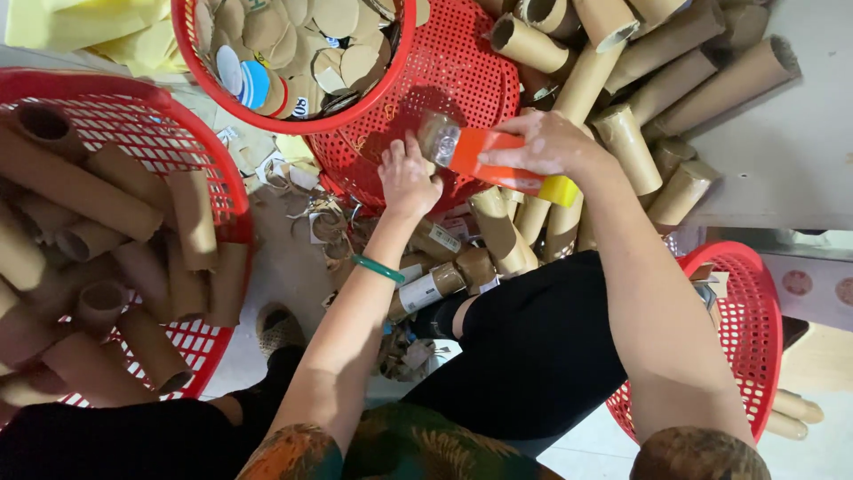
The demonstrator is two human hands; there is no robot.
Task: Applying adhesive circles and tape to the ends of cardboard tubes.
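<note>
Above the crowded tube pile, right hand (546,142) clamped around orange tube (489,153), left hand (407,178) pinching its end cap (439,140).

Floor workshop: red baskets (213,169) of cardboard tubes (80,191)

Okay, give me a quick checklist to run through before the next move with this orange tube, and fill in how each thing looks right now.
1. Right hand has a firm grip on the orange tube: ok, fingers wrap its middle.
2. Left hand is at the tube's metal end cap: ok, fingers touch it.
3. End cap is loose or off: cannot tell, the cap still sits on the tube end.
4. Basket of round cardboard discs is close to the hands: ok, just above them.
5. Left red basket has room for another bare cardboard tube: ok, mesh still shows.
6. Floor by the feet is clear: not ok, scraps and labelled tubes lie there.
</note>
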